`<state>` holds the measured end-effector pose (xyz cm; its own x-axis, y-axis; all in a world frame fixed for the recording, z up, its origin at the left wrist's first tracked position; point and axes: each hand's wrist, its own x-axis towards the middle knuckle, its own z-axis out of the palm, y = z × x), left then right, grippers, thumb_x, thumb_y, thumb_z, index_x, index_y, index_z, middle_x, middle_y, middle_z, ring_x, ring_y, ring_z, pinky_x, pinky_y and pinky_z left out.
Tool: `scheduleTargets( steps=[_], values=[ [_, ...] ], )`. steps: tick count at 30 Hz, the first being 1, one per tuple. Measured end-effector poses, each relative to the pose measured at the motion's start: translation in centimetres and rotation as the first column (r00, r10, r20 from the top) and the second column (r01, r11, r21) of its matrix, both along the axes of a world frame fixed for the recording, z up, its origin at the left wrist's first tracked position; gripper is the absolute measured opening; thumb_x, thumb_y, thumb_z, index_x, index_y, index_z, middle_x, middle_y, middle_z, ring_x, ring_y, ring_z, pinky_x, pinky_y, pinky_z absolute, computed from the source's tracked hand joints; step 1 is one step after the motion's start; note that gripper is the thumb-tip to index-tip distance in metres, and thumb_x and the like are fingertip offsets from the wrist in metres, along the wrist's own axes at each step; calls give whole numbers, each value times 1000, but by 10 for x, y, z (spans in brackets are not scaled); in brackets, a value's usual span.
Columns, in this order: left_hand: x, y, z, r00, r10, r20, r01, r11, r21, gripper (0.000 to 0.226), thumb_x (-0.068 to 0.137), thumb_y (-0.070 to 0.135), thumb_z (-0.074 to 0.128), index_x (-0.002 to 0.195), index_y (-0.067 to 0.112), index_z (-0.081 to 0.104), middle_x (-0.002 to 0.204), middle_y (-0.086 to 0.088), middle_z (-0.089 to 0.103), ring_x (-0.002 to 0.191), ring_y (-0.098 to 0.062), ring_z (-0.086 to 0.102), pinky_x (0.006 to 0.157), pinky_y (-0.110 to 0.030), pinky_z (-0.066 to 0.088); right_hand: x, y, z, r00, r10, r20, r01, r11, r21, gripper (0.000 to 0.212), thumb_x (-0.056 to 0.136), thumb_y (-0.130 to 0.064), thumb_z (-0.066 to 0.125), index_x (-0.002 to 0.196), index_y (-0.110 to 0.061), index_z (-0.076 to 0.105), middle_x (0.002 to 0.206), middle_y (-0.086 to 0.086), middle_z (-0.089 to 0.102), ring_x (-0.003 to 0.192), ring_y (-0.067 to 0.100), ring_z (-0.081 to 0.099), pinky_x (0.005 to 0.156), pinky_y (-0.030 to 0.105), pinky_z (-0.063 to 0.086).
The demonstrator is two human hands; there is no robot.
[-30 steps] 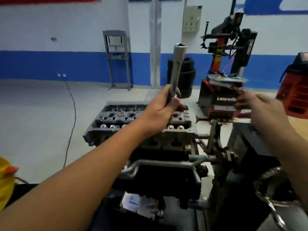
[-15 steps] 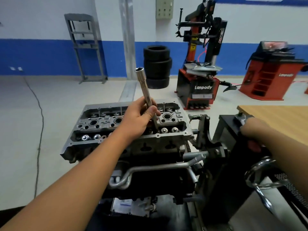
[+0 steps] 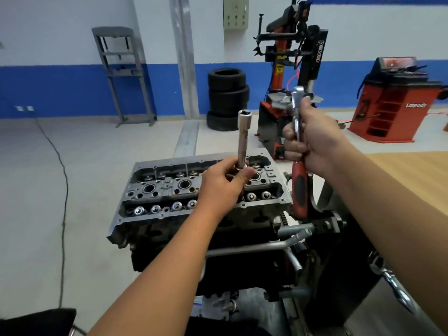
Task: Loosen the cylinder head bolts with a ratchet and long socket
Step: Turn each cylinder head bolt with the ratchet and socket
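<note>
My left hand (image 3: 224, 184) grips the lower end of a long chrome socket (image 3: 243, 139), which stands upright above the grey cylinder head (image 3: 169, 187). The head sits on a dark engine block on a stand, with bolt heads and spark plug wells showing on top. To the right, my right hand (image 3: 312, 139) holds a ratchet (image 3: 299, 190) upright by its shaft. Its chrome head points up above my fingers and its red and black handle hangs down below my hand. Socket and ratchet are apart.
A wooden table top (image 3: 412, 175) lies at the right. Behind stand stacked tyres (image 3: 228, 103), a red tyre changer (image 3: 288, 76), a red wheel balancer (image 3: 392, 103) and a grey press frame (image 3: 123, 76). A cable (image 3: 63, 190) runs over the floor at left. A chrome handle (image 3: 392, 284) sticks out at lower right.
My right hand has come up from the stand at the right, now holding the ratchet near the socket. The left hand keeps the socket upright over the cylinder head.
</note>
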<state>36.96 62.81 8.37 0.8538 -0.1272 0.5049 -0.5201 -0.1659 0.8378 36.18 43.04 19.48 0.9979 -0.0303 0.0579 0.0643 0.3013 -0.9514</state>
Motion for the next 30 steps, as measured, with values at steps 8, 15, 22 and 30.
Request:
scheduleTargets(
  steps=[8,15,22,30],
  values=[
    [-8,11,0,987,-114,-113,117,993,23,27,84,73,65,103,55,70,96,-8,76,83,-24,69,77,-43,62,-18,11,34,964,228,136,-181,939,-292,20,106,-41,55,96,-24,58,63,10,54,37,14,31,43,20,27],
    [-12,7,3,984,-92,-155,99,994,36,32,83,70,63,107,50,70,98,-13,74,94,-39,69,90,-60,58,-25,10,52,896,172,409,171,717,-676,17,97,-16,72,102,-29,61,75,4,76,57,27,59,52,33,50],
    [-11,5,1,985,-62,-158,73,995,62,32,85,71,60,108,50,68,97,-13,72,93,-39,68,89,-60,58,-35,20,49,726,263,635,578,267,-771,23,93,-27,73,100,-38,54,67,-9,58,64,13,55,62,33,48],
    [-6,4,-5,985,-79,-153,88,995,55,45,80,83,61,107,48,69,92,-4,75,81,-22,69,88,-61,60,-50,26,48,600,369,710,785,-98,-612,17,95,-13,62,111,-17,56,96,8,64,64,38,51,53,32,29]
  ],
)
